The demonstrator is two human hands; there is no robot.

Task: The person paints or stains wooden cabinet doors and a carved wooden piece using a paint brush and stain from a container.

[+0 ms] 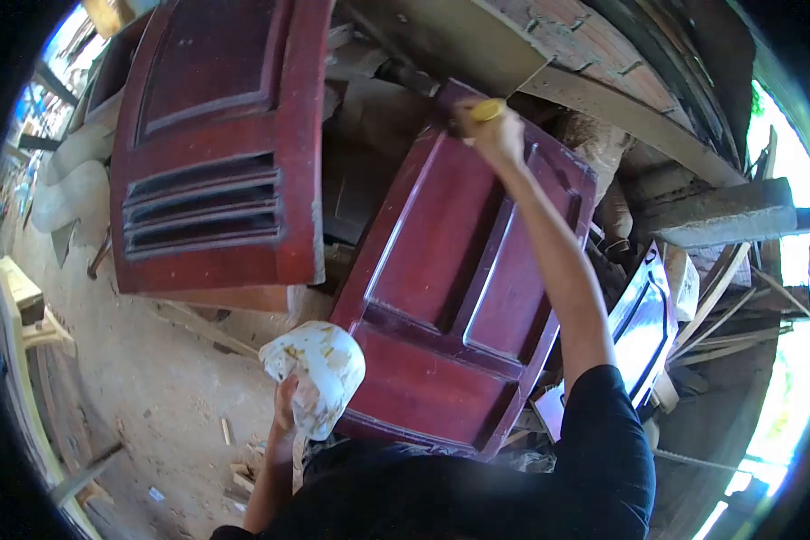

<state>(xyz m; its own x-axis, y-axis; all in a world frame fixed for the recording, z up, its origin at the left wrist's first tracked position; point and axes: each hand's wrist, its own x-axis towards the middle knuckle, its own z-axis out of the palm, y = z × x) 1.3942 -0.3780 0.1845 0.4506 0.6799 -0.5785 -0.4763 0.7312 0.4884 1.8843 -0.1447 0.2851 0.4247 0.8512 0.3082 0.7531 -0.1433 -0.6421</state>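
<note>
A dark red wooden door panel leans in front of me, with raised frames and recessed fields. My right hand is at its upper end, closed around a yellow-handled tool; the tool's working end cannot be made out. At the panel's lower left corner, my left hand grips a white plastic container marked with yellowish-brown drips. Its opening is not visible, and part of the hand is hidden behind it.
A second dark red door with louvre slats stands at the left. A concrete beam juts in from the right, above loose wooden strips. Wood scraps lie on the dusty floor, and a wooden frame stands far left.
</note>
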